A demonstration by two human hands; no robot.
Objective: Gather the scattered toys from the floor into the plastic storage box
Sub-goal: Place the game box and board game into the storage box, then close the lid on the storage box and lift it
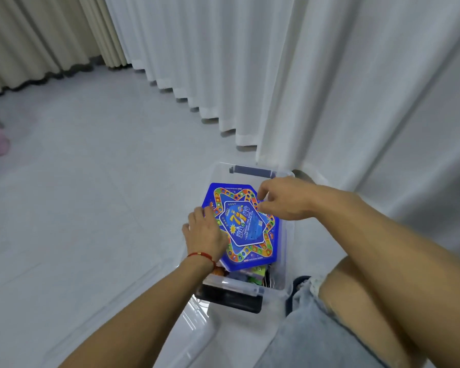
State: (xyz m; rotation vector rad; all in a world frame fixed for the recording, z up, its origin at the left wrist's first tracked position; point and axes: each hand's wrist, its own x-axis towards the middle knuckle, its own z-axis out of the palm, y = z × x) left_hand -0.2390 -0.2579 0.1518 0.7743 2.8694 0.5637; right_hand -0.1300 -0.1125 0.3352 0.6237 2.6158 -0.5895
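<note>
Head | left hand (205, 235), right hand (282, 199) spread flat on game board (246, 227) | storage box (286, 286), seemingly full

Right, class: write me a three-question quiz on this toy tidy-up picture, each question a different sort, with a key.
1. True or false: the blue game board lies on the bare floor.
2. Which hand wears the red bracelet? A) left hand B) right hand
3. Fill in: the clear box stands beside a white ____.

Key: 1 false, it sits on top of the toys in the box, both hands touching it; 2 A; 3 curtain.
</note>
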